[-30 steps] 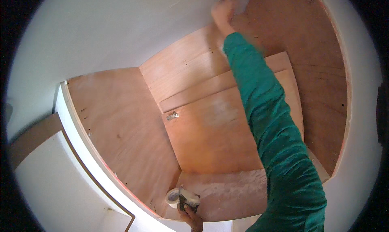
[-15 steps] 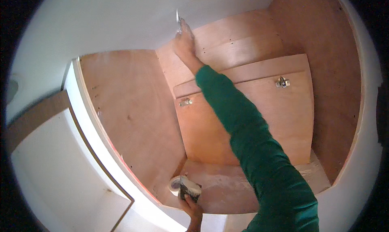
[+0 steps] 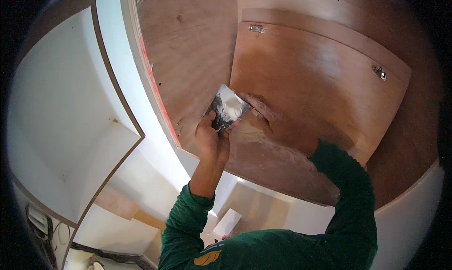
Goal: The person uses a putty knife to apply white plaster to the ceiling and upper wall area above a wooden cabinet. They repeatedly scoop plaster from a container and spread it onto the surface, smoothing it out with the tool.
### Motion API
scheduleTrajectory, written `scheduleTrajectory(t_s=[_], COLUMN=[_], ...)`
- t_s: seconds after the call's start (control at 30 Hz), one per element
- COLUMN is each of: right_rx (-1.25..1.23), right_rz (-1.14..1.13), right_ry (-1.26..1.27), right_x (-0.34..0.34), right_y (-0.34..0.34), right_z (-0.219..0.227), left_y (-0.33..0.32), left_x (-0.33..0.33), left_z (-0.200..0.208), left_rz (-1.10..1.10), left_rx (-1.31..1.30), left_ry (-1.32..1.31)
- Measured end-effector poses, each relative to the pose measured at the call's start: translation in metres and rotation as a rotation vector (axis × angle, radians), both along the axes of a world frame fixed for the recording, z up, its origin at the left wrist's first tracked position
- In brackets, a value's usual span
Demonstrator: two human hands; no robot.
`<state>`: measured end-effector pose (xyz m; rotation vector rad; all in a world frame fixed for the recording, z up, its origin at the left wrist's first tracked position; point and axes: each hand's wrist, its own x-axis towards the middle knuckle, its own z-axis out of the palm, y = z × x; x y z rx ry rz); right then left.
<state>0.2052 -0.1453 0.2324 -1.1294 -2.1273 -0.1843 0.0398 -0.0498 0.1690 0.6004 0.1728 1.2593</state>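
My left hand (image 3: 212, 137) grips a dark, flat plate (image 3: 218, 113) smeared with white putty (image 3: 232, 106), thumb on its near edge. This plate is tilted over the front left part of the wooden cabinet's inside. From the right, my right hand (image 3: 266, 110) reaches to the plate's far edge, partly smeared by motion and close in colour to the wood. Its fingers are closed around a putty knife, whose pale metal blade (image 3: 224, 90) seems to lie against the putty; the handle is hidden in the hand.
A loose wooden door panel (image 3: 301, 67) with two metal hinges (image 3: 257, 28) leans against the cabinet's back. The cabinet's left edge (image 3: 153, 88) has a red strip. White compartments with brown edging (image 3: 113, 88) stand at left; a white block (image 3: 228, 223) lies below.
My right hand has come down from the white ceiling surface to the putty plate. My left hand has lifted the plate upward, away from the white roll-like object near it. The view has tilted down.
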Motion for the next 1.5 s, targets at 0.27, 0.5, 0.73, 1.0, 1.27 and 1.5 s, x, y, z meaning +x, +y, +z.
scheduleTrajectory(t_s=[0.27, 0.5, 0.73, 1.0, 1.27, 1.5], right_rx=[-0.213, -0.700, -0.890, -0.041, -0.294, -0.171], right_rz=[-0.239, 0.156, 0.821, -0.175, -0.271, -0.516], right_ry=[0.271, 1.429, 1.620, 0.316, 0.196, 0.408], right_x=[0.045, -0.001, 0.031, 0.030, 0.049, 0.034], right_y=[-0.011, -0.053, -0.026, -0.057, -0.040, -0.084], right_z=[-0.008, -0.016, -0.083, -0.055, -0.066, 0.005], left_y=[0.004, 0.014, 0.023, -0.004, 0.007, 0.015], left_x=[0.013, 0.028, -0.016, 0.022, 0.020, 0.044], left_z=[-0.002, -0.067, -0.096, -0.097, -0.066, -0.025], left_rz=[0.252, 0.751, 0.486, -0.213, -0.158, 0.081], left_rx=[0.009, 1.008, 1.473, -0.005, 0.128, 0.133], left_ry=[0.025, 0.457, 0.717, 0.139, 0.182, 0.128])
